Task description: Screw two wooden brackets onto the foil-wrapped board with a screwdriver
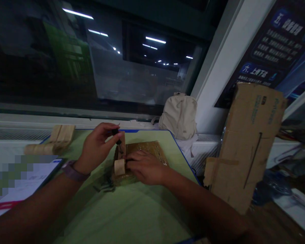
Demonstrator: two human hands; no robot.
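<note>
The wooden piece (119, 167) lay near the middle of the green table (152, 213), on a tape-covered brown slab (148, 146), its long axis running away from the person, with the rounded block at the near end and the narrow plank reaching toward the window. The left hand (98, 145) pinched a black-handled tool (115, 131) between thumb and fingers, a narrow grip; the tool slanted, its lower end pointing down toward the plank and slightly to the right. The right hand (146, 166) was set against the right side of the wooden piece, fingers bent; their tips were hidden, so whether they clasped it or anything small could not be told. The tool's lower end was blurred, and whether it touched the wood was unclear. Left fingers covered part of the plank's far end. Small dark pieces (105, 185) lay left of the slab, too dim to identify. More wooden parts (62, 134) sat at the table's far left corner. Pixelation masked much of the paper (38, 174) at left, and the picture's edges cut off both forearms.
</note>
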